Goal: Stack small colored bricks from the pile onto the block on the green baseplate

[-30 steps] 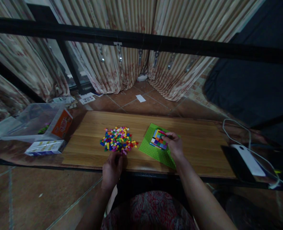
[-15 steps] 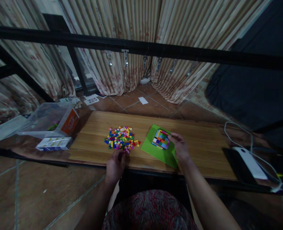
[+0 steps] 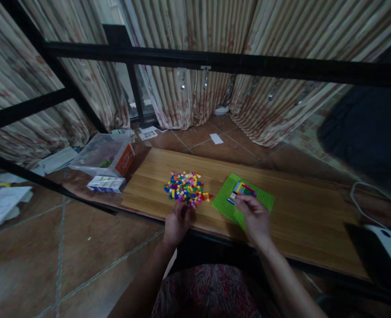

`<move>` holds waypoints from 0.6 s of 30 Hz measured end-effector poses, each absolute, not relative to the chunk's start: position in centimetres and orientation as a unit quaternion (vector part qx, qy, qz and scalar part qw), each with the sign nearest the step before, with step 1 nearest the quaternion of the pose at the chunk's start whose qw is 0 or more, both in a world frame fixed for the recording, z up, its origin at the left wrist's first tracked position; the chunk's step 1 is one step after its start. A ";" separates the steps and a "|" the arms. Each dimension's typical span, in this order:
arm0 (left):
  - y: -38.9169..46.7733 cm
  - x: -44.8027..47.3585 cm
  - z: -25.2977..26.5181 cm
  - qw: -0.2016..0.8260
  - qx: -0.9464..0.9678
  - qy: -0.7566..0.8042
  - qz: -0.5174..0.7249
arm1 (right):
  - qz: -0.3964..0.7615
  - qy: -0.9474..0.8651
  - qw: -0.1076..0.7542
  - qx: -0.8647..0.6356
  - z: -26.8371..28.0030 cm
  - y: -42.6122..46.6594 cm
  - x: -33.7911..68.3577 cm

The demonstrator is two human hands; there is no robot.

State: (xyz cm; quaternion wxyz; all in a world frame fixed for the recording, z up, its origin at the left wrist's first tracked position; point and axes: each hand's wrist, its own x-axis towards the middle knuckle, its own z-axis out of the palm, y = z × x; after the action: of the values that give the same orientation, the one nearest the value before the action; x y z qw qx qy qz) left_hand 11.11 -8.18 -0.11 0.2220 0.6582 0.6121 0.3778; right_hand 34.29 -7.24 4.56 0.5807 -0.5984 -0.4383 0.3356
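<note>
A green studded baseplate (image 3: 227,204) lies on the wooden bench with a small square build of colourful toy bricks (image 3: 247,189) on it. Over the front of that build is my right hand (image 3: 255,216), thumb and fingers pinched together and covering part of the bricks; whatever sits between the fingertips is hidden. A heap of loose toy bricks (image 3: 185,187) in many colours is spread to the left of the plate. My left hand (image 3: 178,224) rests at the heap's near edge, fingers curled closed, and I cannot make out what they hold.
Left of the wooden bench top (image 3: 142,190) are a clear plastic bin (image 3: 98,152) with an orange label and a small white-and-blue box (image 3: 107,183). A white device (image 3: 389,247) with a cable lies at the right end. A black rail (image 3: 195,59) crosses beyond the bench.
The view has turned left, so everything sits further right. My right hand has moved from the right side of the brick build to its front. My left hand stays by the heap.
</note>
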 end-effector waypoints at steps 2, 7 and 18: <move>-8.2 11.1 -0.1 0.233 0.657 0.611 0.375 | 0.352 -0.521 0.515 -0.582 4.3 -7.5 31.9; -8.4 11.2 0.3 0.225 0.660 0.612 0.372 | 0.322 -0.642 0.406 -0.565 3.4 -6.3 27.9; -8.5 11.3 0.4 0.234 0.654 0.614 0.375 | 0.153 -0.685 0.325 -0.634 1.3 -0.3 26.5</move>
State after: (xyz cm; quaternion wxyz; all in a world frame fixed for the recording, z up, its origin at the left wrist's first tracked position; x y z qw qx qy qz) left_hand 11.27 -8.47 0.43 0.2336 0.6543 0.6138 0.3750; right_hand 26.53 -0.31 1.31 0.3249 -0.6337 -0.6852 0.1531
